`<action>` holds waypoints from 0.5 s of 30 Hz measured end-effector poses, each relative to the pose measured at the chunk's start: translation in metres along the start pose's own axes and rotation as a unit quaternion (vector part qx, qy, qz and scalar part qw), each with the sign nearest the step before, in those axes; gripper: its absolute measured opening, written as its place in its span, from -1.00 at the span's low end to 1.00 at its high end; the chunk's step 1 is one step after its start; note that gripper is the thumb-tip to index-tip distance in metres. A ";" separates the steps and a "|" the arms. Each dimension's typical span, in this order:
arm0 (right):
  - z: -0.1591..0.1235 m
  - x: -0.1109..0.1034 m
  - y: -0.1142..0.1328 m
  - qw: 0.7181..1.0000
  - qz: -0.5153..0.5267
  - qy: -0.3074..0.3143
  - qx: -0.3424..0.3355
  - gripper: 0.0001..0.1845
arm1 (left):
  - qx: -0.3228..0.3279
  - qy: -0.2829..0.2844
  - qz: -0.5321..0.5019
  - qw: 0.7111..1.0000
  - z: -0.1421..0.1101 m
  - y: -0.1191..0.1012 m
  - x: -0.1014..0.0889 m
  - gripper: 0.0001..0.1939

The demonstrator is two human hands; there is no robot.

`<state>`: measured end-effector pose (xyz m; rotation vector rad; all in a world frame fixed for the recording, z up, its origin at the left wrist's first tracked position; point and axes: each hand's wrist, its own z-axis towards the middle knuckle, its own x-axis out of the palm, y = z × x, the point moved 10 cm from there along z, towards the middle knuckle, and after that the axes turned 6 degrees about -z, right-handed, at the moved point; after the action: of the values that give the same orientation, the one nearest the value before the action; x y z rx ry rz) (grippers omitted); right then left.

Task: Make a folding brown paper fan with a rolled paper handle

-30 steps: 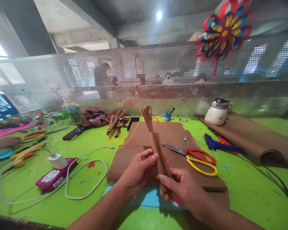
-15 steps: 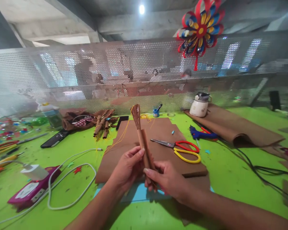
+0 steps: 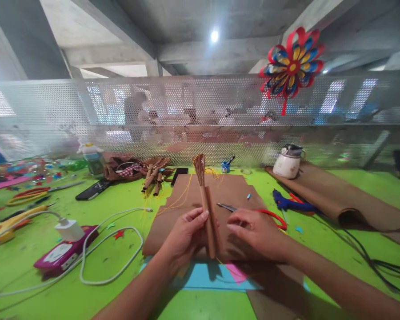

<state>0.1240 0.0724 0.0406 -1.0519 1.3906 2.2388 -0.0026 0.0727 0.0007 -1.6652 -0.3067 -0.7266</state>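
My left hand pinches a slim brown paper roll upright, thumb in front. From its top fans a fringed bundle of thin brown strips, with yellow thread around it. My right hand is apart from the roll, fingers slightly spread, with nothing visible in them. It hovers over the scissors, hiding much of their red and yellow handles. Beneath both hands lie brown paper sheets, over a light blue sheet with a pink piece.
Brown paper tubes and a black phone lie behind. A power strip with a white cable is left. A blue glue gun, white flask and large rolled paper are right. A perforated screen stands at the back.
My right hand has let go of the roll's lower end and moved right, over the scissors. My left hand still holds the roll. The view has swung right, then partly back left.
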 end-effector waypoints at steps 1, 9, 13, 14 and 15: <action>0.006 -0.012 -0.007 0.999 -0.043 -0.015 -0.008 -0.78 | 0.005 -0.003 -0.001 1.000 0.000 -0.001 0.000 -0.85; 0.030 -0.054 -0.094 0.991 -0.115 -0.032 0.063 -0.67 | 0.009 -0.013 -0.012 1.000 0.004 -0.002 -0.009 -0.85; 0.026 -0.048 -0.113 0.990 -0.120 -0.036 0.058 -0.67 | 0.006 -0.015 -0.014 1.000 0.005 0.000 -0.010 -0.85; 0.024 -0.046 -0.116 0.990 -0.121 -0.036 0.056 -0.67 | 0.008 -0.015 -0.014 1.000 0.004 0.000 -0.010 -0.85; 0.022 -0.045 -0.118 0.990 -0.125 -0.039 0.055 -0.68 | 0.010 -0.014 -0.014 1.000 0.004 0.000 -0.009 -0.85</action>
<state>0.2154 0.1545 0.0027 -1.0266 1.2576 1.9811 -0.0081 0.0778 -0.0049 -1.6563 -0.3561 -0.7193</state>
